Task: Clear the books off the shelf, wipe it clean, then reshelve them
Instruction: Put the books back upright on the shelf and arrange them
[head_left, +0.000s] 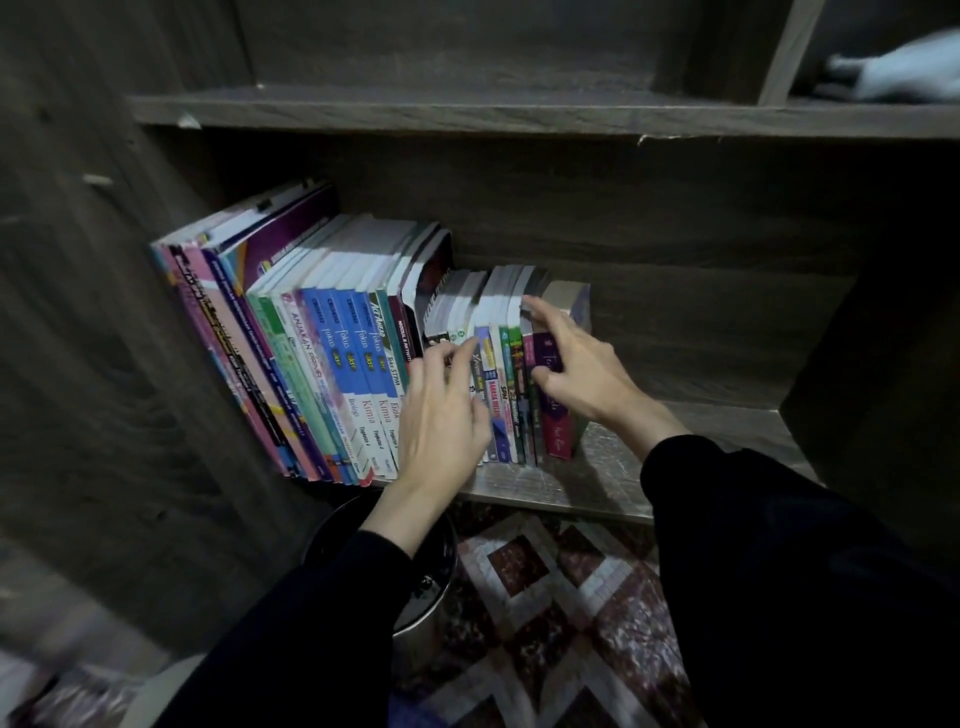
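Observation:
A row of books (332, 353) stands on the dark wooden shelf (613, 483), leaning left against the side wall. Tall workbooks fill the left part and several small paperbacks (498, 374) stand to their right, ending in a thick purple book (558, 421). My left hand (441, 415) rests with loosely bent fingers on the spines where the tall and small books meet. My right hand (576, 358) lies over the right end of the row, its spread fingers touching the book tops and its thumb on the purple spine. Both sleeves are black.
The shelf board right of the books is bare. An upper shelf (467, 111) runs above, and a pale blurred cloth (904, 73) lies in the top right compartment. Below the shelf stand a metal bin (421, 618) and a patterned rug (550, 597).

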